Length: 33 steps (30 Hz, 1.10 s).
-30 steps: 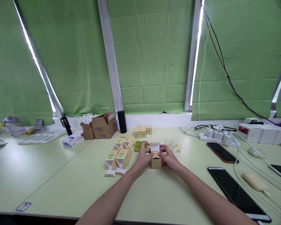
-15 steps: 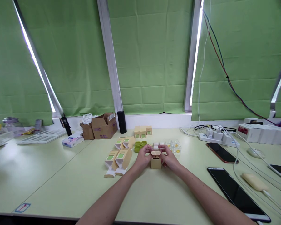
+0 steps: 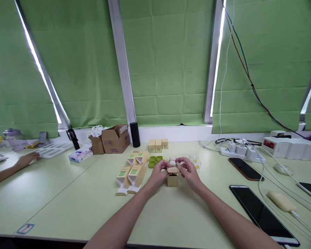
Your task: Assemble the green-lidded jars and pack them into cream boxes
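Fingertips of both hands pinch the top flap of a small tan box [image 3: 172,179] standing upright on the table [image 3: 67,204]: the left hand [image 3: 157,175] at its 9 o'clock, the right hand [image 3: 188,173] at its 3 o'clock, fingers curled close. No writing on the box can be read. At 9 o'clock lie unfolded cartons with green panels [image 3: 131,175]; at 12 o'clock stand three closed boxes [image 3: 158,145], with green trays [image 3: 154,160] nearer. A black phone [image 3: 259,211] lies at 4 o'clock. Another person's hand [image 3: 27,159] rests far off at 9 o'clock.
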Each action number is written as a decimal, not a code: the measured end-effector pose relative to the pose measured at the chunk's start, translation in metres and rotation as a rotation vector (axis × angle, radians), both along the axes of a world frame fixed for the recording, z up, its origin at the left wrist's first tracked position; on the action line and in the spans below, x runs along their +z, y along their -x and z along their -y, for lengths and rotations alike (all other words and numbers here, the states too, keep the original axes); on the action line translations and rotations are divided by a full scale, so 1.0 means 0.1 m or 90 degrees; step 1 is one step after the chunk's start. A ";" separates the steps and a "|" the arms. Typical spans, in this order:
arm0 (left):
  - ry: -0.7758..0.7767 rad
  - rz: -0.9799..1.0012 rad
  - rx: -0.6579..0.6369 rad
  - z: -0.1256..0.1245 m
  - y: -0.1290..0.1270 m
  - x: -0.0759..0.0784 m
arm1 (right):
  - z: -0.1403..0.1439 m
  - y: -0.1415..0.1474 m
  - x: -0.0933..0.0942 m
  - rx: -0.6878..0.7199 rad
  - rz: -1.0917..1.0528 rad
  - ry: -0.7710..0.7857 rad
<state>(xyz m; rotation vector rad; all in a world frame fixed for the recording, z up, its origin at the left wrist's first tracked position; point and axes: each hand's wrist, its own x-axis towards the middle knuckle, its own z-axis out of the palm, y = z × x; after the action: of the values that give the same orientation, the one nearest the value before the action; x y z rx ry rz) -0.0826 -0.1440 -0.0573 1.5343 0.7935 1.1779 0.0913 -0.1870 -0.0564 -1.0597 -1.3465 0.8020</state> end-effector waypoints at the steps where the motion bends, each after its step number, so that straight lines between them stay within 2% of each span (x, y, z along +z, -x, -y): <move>1: 0.002 0.003 -0.002 0.00 0.00 0.01 | 0.02 0.00 0.01 -0.004 0.031 -0.041; 4: 0.011 0.017 -0.013 0.01 0.00 0.04 | 0.07 0.01 0.03 -0.016 0.103 -0.132; 10: 0.050 0.060 -0.049 0.04 0.05 0.11 | 0.11 0.02 0.02 -0.017 0.174 -0.176; 16: 0.012 0.023 -0.014 0.11 0.06 0.14 | 0.12 0.01 -0.02 -0.021 0.241 -0.226; 21: -0.005 0.010 -0.029 0.11 0.05 0.13 | 0.08 -0.01 -0.08 -0.023 0.261 -0.285; 33: -0.024 -0.003 -0.038 0.10 0.06 0.11 | 0.11 0.00 -0.04 -0.035 0.309 -0.316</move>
<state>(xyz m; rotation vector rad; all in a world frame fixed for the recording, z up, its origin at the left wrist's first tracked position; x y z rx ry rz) -0.0885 -0.1540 -0.0468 1.5811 0.7285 1.1515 0.0913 -0.1985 -0.0608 -0.9110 -1.7959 0.1413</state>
